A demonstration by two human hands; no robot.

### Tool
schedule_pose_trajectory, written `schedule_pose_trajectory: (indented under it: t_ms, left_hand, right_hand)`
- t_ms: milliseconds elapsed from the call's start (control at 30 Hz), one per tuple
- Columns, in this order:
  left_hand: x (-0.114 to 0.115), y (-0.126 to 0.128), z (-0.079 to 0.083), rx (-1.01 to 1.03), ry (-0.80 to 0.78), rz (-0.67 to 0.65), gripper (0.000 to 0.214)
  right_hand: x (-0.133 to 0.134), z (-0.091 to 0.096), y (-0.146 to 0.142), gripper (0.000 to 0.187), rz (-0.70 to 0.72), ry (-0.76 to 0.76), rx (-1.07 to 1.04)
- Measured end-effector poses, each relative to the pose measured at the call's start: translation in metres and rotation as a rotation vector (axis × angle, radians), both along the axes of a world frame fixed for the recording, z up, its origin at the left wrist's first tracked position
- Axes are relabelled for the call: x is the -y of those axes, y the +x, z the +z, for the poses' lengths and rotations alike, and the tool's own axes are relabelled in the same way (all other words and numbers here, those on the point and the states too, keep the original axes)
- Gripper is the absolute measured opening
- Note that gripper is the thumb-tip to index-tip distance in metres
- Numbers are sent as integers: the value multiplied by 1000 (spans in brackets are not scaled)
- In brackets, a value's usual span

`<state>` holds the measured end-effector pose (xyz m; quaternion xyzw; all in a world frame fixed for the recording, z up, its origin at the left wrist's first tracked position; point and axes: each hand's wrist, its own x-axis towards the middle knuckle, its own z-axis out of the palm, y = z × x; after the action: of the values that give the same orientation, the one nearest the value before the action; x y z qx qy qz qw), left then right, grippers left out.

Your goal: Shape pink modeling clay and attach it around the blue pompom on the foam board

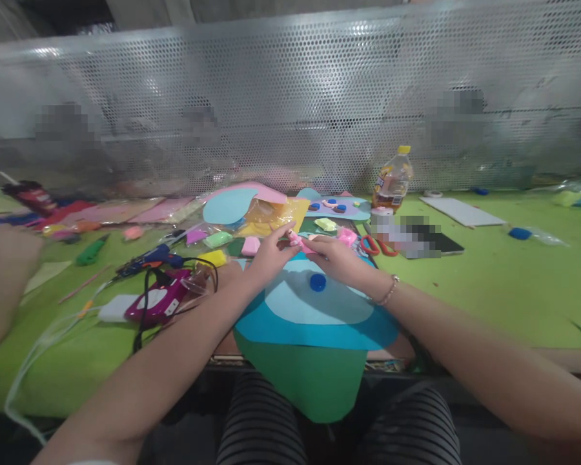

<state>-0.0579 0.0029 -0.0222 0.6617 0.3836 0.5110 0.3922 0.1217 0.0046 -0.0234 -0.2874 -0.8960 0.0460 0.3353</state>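
Both of my hands meet in front of me over layered paper shapes. My left hand [272, 253] pinches a small pink piece that looks like modelling clay [308, 246]. On its other side, the fingers of my right hand [337, 259] close on the same pink piece; part of it is hidden by the fingers. Just below lies a round blue disc [318, 282] on a light blue paper shape [290, 303]. Under that are a darker blue paper [314, 337] and a green paper [319, 381] hanging over the table edge.
Red-handled scissors [378, 246] and a drink bottle [393, 181] stand to the right. At left are a glue gun [148, 261], a purple device [162, 298] with cables, and clay packets [217, 239]. Another person's arm [4, 284] reaches in. A perforated metal panel [290, 110] closes the back.
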Motion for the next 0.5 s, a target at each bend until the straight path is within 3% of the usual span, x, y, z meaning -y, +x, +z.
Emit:
schedule_pose_trajectory:
  t_ms: [267,500]
  left_hand:
    - [-8,-3,-4,80,-55,29,62]
    - [-2,1,-1,21,-16,31,53]
  right_hand:
    - [-3,2,3,21,56,-77,32]
    - [3,5,-3,9,-49,-124,14]
